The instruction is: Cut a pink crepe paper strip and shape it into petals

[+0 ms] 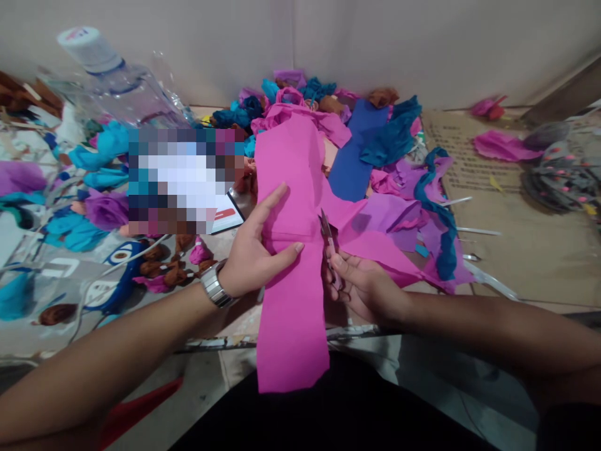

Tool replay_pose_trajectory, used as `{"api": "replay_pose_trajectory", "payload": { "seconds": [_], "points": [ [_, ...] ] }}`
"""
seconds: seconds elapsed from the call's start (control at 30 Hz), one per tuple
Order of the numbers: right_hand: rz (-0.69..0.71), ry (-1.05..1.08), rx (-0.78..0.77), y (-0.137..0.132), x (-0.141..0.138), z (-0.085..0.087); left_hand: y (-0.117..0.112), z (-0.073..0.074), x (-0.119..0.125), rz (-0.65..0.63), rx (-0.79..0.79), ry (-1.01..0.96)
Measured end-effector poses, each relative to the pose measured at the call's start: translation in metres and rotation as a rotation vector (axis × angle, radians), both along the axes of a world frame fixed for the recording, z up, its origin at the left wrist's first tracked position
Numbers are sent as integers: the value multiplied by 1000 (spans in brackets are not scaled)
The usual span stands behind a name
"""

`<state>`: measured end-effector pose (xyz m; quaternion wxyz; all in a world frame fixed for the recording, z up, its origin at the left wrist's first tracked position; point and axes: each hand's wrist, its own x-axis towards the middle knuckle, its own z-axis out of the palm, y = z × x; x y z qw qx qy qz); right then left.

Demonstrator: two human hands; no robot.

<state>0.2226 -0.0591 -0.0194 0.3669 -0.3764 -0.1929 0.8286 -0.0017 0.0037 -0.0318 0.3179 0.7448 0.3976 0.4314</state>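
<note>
A long strip of pink crepe paper [295, 300] stretches from the pile toward my lap, its near end hanging past the table edge. My left hand [256, 250], a metal-banded watch [216, 285] at its wrist, grips the strip's left side; thumb and index finger lie on top, the other fingers are mostly hidden. In my right hand [361, 282] is a small pair of scissors [330, 241], blades pointing away from me along the strip's right edge, beside a fold across the paper. Whether the blades are cutting, I cannot tell.
A phone [230, 213], largely pixelated, and a clear plastic bottle [126, 94] stand left. Blue paper [354, 150], purple scraps [385, 216] and several crumpled paper pieces cover the back. On the right, cardboard [507, 232] holds a round dark coil [561, 172]. A wall rises behind.
</note>
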Motion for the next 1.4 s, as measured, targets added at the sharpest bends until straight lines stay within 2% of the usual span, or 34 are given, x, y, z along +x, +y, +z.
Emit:
{"api": "replay_pose_trajectory", "payload": {
  "seconds": [0.17, 0.37, 0.83, 1.03, 1.2, 1.4],
  "points": [
    [-10, -38, 4, 0, 1, 1, -1, 2, 0, -21, 18, 12],
    [46, -103, 51, 1, 3, -2, 2, 0, -4, -5, 20, -6],
    [37, -72, 127, 3, 4, -3, 0, -2, -2, -97, -79, -17],
    [80, -66, 150, 5, 5, -4, 3, 8, -2, 46, -144, -91],
    [132, -71, 192, 6, 4, -15, 7, 8, -2, 183, -181, -64],
    [168, -73, 138, 5, 6, -28, 7, 10, -1, 173, -147, -11]
  ]
}}
